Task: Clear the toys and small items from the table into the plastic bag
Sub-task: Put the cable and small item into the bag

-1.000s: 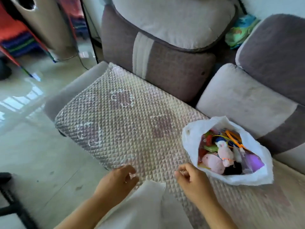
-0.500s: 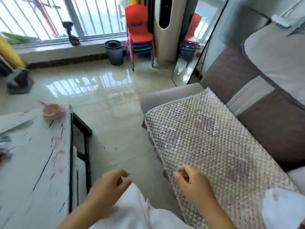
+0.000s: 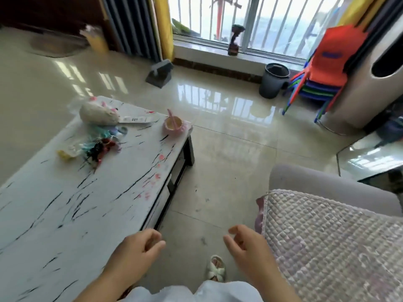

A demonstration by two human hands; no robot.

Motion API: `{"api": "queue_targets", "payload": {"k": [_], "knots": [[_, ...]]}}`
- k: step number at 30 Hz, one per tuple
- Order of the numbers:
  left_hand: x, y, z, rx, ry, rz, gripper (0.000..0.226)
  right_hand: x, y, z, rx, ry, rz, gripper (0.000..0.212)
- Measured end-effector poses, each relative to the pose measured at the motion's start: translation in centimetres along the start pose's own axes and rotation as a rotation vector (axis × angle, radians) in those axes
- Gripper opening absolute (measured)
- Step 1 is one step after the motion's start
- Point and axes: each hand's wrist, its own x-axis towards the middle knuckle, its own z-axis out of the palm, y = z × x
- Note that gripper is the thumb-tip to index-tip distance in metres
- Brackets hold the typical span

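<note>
On the white marble-patterned table [image 3: 65,210] at the left lie a white plush toy [image 3: 98,113], a pile of small colourful items [image 3: 96,144] with a yellow piece, a flat white packet [image 3: 137,119] and a pink bowl [image 3: 174,125] holding a pink spoon near the far corner. My left hand [image 3: 135,256] hovers at the table's near right edge, fingers loosely curled and empty. My right hand [image 3: 248,251] hangs over the floor beside the sofa, fingers apart and empty. The plastic bag is out of view.
A quilted sofa cover [image 3: 331,243] fills the lower right. A small sandal [image 3: 216,269] lies on the tiled floor between my hands. Farther off stand a grey bucket [image 3: 274,80], stacked coloured chairs [image 3: 322,68], a tower fan [image 3: 375,68] and a dustpan [image 3: 160,73].
The view has swung left from the sofa and the filled bag to the table and floor. Both hands stayed low and empty, spreading slightly apart.
</note>
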Motion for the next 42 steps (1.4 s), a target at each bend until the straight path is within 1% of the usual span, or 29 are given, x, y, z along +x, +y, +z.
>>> {"api": "queue_targets", "payload": {"k": [3,7,12,17,21,29,35,39,42], "knots": [[0.6,0.6,-0.9,-0.067,0.111,-0.098,0.008,4.5,-1.0,-1.0,-0.083,-0.083,-0.123,0.022],[0.7,1.0,-1.4,-0.157,0.255,-0.238,0.006,9.5,-2.8,-1.6,-0.104,-0.202,-0.237,0.022],[1.4,0.3,-2.3,-0.21,0.354,-0.355,0.009,14.7,-6.4,-0.3,-0.147,-0.31,-0.353,0.021],[4.3,-1.1,-4.3,-0.257,0.394,-0.464,0.008,19.5,-10.5,1.9,-0.203,-0.393,-0.439,0.022],[8.2,-2.9,-7.1,-0.27,0.401,-0.485,0.006,23.6,-13.9,4.3,-0.221,-0.41,-0.466,0.021],[17.6,-6.4,-14.0,-0.287,0.369,-0.495,0.009,31.7,-20.8,9.5,-0.274,-0.464,-0.51,0.019],[24.2,-9.3,-17.2,-0.325,0.41,-0.534,0.016,37.6,-24.8,15.1,-0.321,-0.566,-0.554,0.021],[28.5,-11.8,-18.0,-0.335,0.416,-0.562,0.019,42.0,-27.3,19.6,-0.362,-0.603,-0.576,0.026],[32.3,-14.7,-18.0,-0.348,0.423,-0.597,0.023,45.9,-28.7,24.3,-0.381,-0.648,-0.614,0.03]]}}
